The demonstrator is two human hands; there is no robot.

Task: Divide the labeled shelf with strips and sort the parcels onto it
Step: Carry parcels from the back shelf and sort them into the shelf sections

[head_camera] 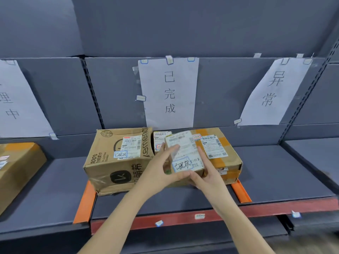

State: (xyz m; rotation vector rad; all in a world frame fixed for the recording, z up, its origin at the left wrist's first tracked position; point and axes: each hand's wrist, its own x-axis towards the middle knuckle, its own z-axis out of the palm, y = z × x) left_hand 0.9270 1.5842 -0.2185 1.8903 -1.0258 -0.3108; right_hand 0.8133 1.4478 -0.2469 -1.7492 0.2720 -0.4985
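Observation:
A small parcel (pixel 185 153) with a white label and a blue-framed handwritten tag is held over the shelf's middle section. My left hand (pixel 161 169) grips its left side and front edge. My right hand (pixel 207 173) holds its right side. Behind it lie a large cardboard box (pixel 117 162) on the left, a flat taped box (pixel 222 156) on the right, and a small parcel (pixel 161 140) between them, partly hidden. Two orange strips (pixel 85 202) (pixel 241 191) mark off this section of the dark shelf (pixel 165 200). A paper sign (pixel 168 92) hangs above it.
Another cardboard box (pixel 18 169) sits in the left section under a partly visible paper sign (pixel 16 103). A third sign (pixel 275 92) hangs over the right section. The shelf has a red front edge (pixel 220 215) with small stickers, and a perforated upright (pixel 308 92) stands at the right.

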